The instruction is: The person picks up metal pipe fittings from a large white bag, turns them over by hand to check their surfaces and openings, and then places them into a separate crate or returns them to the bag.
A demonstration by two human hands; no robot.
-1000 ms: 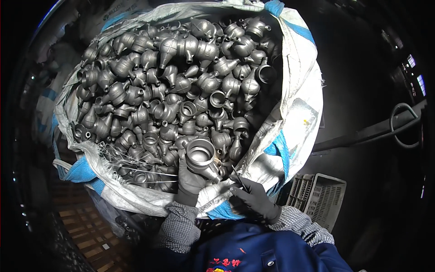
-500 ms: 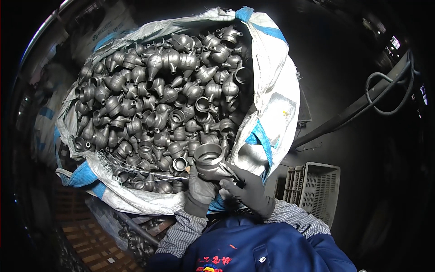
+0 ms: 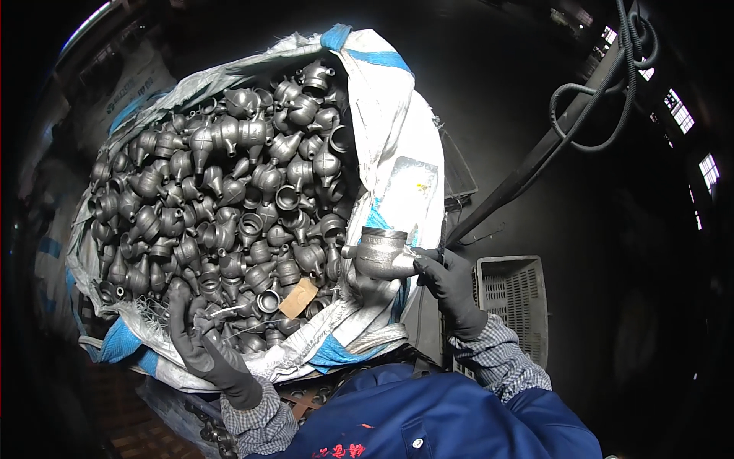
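My right hand (image 3: 453,289), in a dark glove, grips a grey metal casting (image 3: 380,255) by its narrow end. The casting has a round body and a wide threaded mouth turned upward, and hangs in front of the bag's right wall. My left hand (image 3: 205,344), also gloved, is over the near rim of a big white woven bag (image 3: 394,115) with blue straps. Its fingers are apart, close to some loose white threads (image 3: 237,325). Many similar castings (image 3: 252,183) fill the bag in a heap. A brown cardboard piece (image 3: 299,297) lies on them.
Right of the bag stands a grey plastic crate (image 3: 543,306) with slotted walls. A slanting pole (image 3: 527,172) with a coiled hose (image 3: 585,141) rises beyond it. Brown slatted crating (image 3: 122,413) and more castings are at the lower left.
My left hand has let go of the casting and moved left to the bag's near rim. My right hand has carried the casting rightward and turned it. The view has swung right.
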